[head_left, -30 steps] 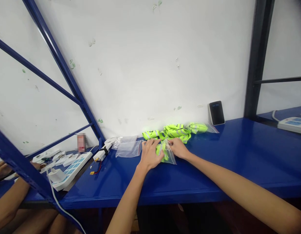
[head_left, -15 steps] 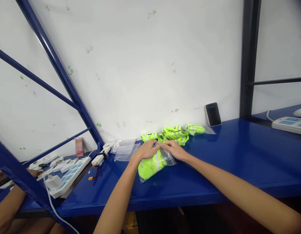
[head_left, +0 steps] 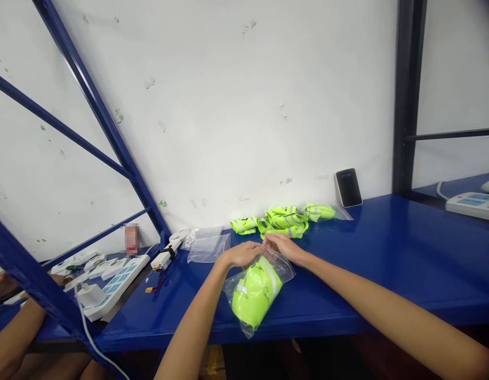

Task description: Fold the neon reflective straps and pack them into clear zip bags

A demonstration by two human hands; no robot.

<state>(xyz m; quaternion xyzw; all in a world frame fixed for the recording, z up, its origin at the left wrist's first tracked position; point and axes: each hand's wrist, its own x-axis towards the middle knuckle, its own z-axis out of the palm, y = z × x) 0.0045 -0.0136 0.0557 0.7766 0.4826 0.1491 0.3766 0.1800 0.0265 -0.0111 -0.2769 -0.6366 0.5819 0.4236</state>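
Observation:
A clear plastic zip bag with a folded neon-yellow reflective vest inside hangs from both hands over the front of the blue table. My left hand is closed on the bag's upper edge at its left. My right hand pinches the same edge at the right, close beside the left; the fingertips are partly hidden. Behind the hands lie several rolled neon-yellow reflective vests, and one more bagged vest rests to their right against the wall.
Flat clear bags lie left of the hands, beside a white device with red and black wires. A black-screened clock stands at the wall. Past the blue frame post are a power strip and another person's arm.
The bagged vest has come nearer to me and tilted, its lower end now toward the table's front edge. My hands have drawn close together along the bag's upper edge.

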